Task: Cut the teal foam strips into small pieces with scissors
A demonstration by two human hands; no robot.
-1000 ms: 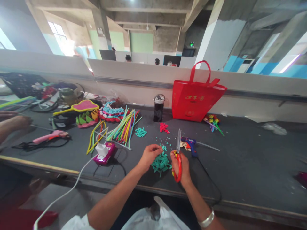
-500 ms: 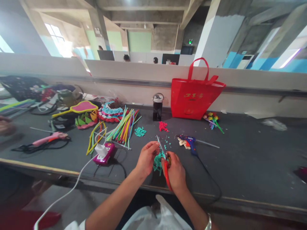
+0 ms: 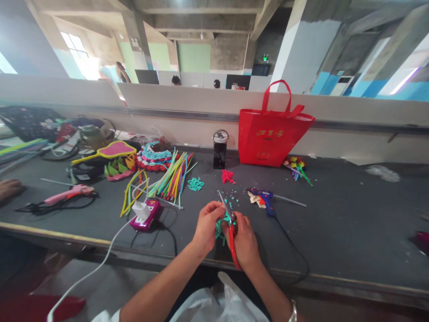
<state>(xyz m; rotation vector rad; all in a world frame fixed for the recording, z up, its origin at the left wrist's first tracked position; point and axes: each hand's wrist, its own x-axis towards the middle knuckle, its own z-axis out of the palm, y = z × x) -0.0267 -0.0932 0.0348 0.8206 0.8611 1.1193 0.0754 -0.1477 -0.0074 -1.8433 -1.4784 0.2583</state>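
Observation:
My right hand (image 3: 245,241) is closed around the red handles of a pair of scissors (image 3: 233,243), whose blades point up and to the left. Close to the blades, my left hand (image 3: 208,223) has its thumb and fingers pinched together; whatever is between them is too small to make out. Below and between both hands lies a heap of teal cut strips (image 3: 220,230), partly covered by the hands and scissors. Tiny teal scraps (image 3: 233,197) are scattered just beyond the blades. Farther back sit a small pile of pink pieces (image 3: 228,176) and another pile of teal pieces (image 3: 195,184).
A blue glue gun (image 3: 266,199) with a cord lies to the right. Leftward are a purple power socket (image 3: 147,217), colourful stems (image 3: 174,179) and a pink glue gun (image 3: 69,195). Behind stand a dark bottle (image 3: 220,152) and a red bag (image 3: 271,138). Another person's hand (image 3: 9,188) rests far left.
My right hand has swung the scissors from upright on the right to a leftward tilt beside my left hand. The other person's hand at far left has drawn back.

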